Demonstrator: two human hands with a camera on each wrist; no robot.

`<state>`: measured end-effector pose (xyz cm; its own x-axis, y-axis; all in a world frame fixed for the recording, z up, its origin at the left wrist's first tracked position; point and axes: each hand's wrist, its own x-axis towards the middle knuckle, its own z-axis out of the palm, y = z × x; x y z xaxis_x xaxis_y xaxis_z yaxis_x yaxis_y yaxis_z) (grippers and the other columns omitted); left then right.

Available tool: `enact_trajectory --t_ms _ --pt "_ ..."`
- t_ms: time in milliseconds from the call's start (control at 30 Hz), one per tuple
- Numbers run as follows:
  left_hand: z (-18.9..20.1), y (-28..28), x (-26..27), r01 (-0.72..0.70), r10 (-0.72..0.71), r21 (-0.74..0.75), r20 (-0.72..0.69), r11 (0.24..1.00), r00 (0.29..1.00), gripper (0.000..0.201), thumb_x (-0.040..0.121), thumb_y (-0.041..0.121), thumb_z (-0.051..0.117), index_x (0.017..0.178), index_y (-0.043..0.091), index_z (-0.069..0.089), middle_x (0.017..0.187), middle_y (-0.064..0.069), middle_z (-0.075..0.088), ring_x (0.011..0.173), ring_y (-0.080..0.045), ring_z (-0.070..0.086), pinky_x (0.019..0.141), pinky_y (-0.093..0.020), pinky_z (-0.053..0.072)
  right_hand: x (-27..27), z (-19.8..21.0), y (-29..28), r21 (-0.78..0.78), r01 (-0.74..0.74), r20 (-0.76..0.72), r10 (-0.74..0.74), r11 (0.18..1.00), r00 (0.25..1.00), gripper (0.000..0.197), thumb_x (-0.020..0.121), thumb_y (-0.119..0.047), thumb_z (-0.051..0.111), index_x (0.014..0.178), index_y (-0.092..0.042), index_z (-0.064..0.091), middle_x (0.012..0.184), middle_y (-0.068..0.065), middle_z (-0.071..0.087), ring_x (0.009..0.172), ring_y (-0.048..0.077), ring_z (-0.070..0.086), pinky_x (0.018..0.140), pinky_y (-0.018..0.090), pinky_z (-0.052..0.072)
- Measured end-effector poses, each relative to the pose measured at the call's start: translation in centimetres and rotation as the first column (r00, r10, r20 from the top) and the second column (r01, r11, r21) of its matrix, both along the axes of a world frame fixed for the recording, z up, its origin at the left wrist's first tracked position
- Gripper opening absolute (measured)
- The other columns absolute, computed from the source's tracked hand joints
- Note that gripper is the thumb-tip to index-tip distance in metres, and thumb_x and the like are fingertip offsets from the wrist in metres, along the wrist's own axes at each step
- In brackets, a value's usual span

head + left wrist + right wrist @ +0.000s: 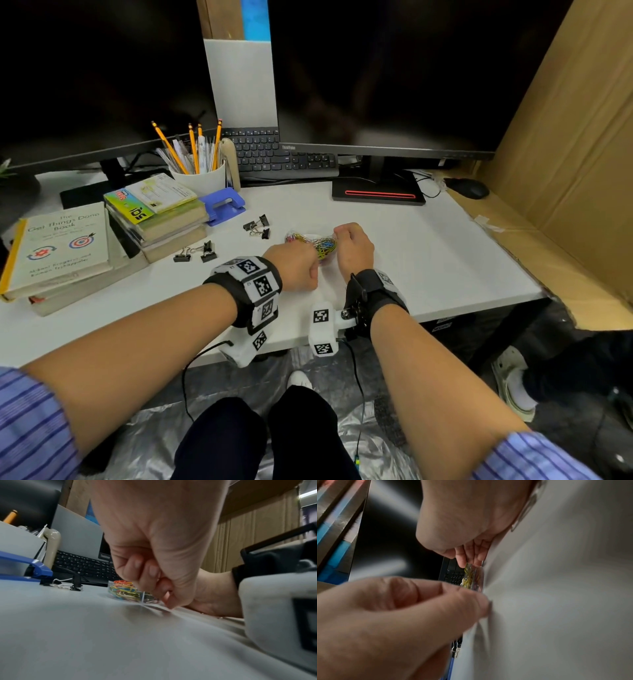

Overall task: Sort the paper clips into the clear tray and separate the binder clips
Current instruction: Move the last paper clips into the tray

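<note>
A: Nearest the camera, what do the hands show?

B: Both rest at the table's (428,246) front middle. The left hand (296,265) is curled, fingers (137,563) drawn together with the tips down on the table; what they pinch, if anything, cannot be told. The right hand (354,248) is curled too, its fingers (471,553) together against the near edge of the tray (144,597); whether they grip it is unclear.

A: And the tray?

B: It sits between the two hands, clear-walled, holding a heap of coloured clips (320,245), yellow, blue, green and red.

A: Binder clips?

B: Black ones lie in two small groups on the table, apart from the tray: one pair (196,254) just beside the books (61,250), another group (257,226) farther back, near the blue punch (222,205).

A: Behind that?

B: A white cup (200,178) of pencils, a black keyboard (274,154), two dark monitors (376,85), a mouse (467,187) at far right, and a cardboard wall (565,154).
</note>
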<state>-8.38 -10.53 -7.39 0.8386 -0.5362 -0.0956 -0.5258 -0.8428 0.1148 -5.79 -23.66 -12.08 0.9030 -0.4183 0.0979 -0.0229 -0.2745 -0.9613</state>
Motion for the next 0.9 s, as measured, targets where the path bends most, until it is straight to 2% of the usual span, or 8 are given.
enact_trajectory --t_ms 133,233,300,367,467,567,733,900 --pt "0.1 -0.6 -0.2 0.095 -0.104 -0.103 -0.088 0.99 0.991 0.013 0.081 0.023 0.062 0.091 0.015 0.064 0.076 0.01 0.054 0.076 -0.014 0.053 0.067 -0.025 0.041 0.2 -0.2 -0.1 0.038 0.003 0.009 -0.004 0.999 1.0 0.024 0.092 -0.016 0.043 0.1 -0.009 0.064 0.107 0.006 0.067 0.092 0.019 0.054 0.081 0.026 0.039" --pt "0.0 -1.7 -0.2 0.21 -0.223 -0.138 -0.086 0.968 0.971 0.017 0.083 0.027 0.067 0.085 0.014 0.056 0.068 0.009 0.046 0.069 -0.014 0.046 0.063 -0.024 0.033 0.3 -0.1 -0.3 0.268 0.045 0.043 -0.059 0.962 0.997 0.02 0.085 -0.019 0.044 0.085 -0.015 0.064 0.092 0.004 0.068 0.092 0.023 0.061 0.084 0.032 0.047" --pt "-0.2 -2.5 0.0 0.234 -0.248 -0.153 -0.077 0.96 0.966 0.02 0.084 0.028 0.067 0.087 0.01 0.058 0.077 0.003 0.049 0.072 -0.015 0.044 0.058 -0.024 0.03 0.3 -0.1 -0.6 0.458 0.046 0.079 -0.092 0.888 0.993 0.02 0.087 -0.014 0.042 0.088 -0.009 0.062 0.092 0.01 0.067 0.09 0.023 0.062 0.08 0.027 0.048" --pt "-0.5 -3.0 0.1 0.233 -0.254 -0.186 -0.098 0.955 0.962 0.021 0.083 0.024 0.069 0.091 0.006 0.062 0.077 0.001 0.05 0.073 -0.015 0.044 0.054 -0.014 0.028 0.2 0.0 -0.8 0.529 0.02 0.105 -0.088 0.849 0.99 0.02 0.087 -0.014 0.043 0.091 -0.006 0.061 0.095 0.014 0.065 0.086 0.021 0.061 0.075 0.023 0.048" --pt "-0.9 -3.4 0.5 0.186 -0.231 -0.24 -0.172 0.953 0.958 0.021 0.082 0.019 0.071 0.096 0.004 0.065 0.066 0.011 0.047 0.065 -0.01 0.046 0.052 -0.006 0.034 0.1 0.0 -0.7 0.533 -0.001 0.103 -0.063 0.846 0.993 0.02 0.086 -0.018 0.044 0.089 -0.008 0.06 0.091 0.011 0.066 0.079 0.017 0.059 0.072 0.021 0.047" --pt "-0.9 -3.5 0.7 0.142 -0.209 -0.279 -0.227 0.95 0.951 0.021 0.082 0.014 0.071 0.098 0.001 0.067 0.066 0.016 0.049 0.059 0.004 0.044 0.054 -0.002 0.037 0.2 0.1 -0.7 0.505 -0.001 0.085 -0.048 0.863 0.995 0.016 0.086 -0.017 0.045 0.082 -0.013 0.06 0.084 0.007 0.066 0.077 0.016 0.059 0.071 0.021 0.046" --pt "-0.7 -3.8 0.7 0.129 -0.201 -0.295 -0.227 0.947 0.953 0.019 0.083 0.011 0.069 0.097 -0.001 0.069 0.069 0.012 0.051 0.058 0.005 0.044 0.052 0.002 0.037 -0.1 0.1 -0.5 0.404 -0.044 0.077 0.014 0.914 0.997 0.028 0.074 -0.032 0.044 0.075 -0.021 0.069 0.093 0.003 0.068 0.09 0.017 0.061 0.088 0.031 0.047" --pt "-0.6 -3.9 0.5 0.13 -0.201 -0.28 -0.24 0.951 0.95 0.016 0.083 0.012 0.068 0.096 0.003 0.067 0.065 0.017 0.048 0.059 0.004 0.044 0.052 -0.003 0.038 -0.7 0.3 -0.9 0.47 -0.101 0.055 0.086 0.877 0.995 0.041 0.095 -0.029 0.038 0.086 -0.01 0.074 0.092 -0.017 0.057 0.107 0.016 0.056 0.094 0.031 0.042"
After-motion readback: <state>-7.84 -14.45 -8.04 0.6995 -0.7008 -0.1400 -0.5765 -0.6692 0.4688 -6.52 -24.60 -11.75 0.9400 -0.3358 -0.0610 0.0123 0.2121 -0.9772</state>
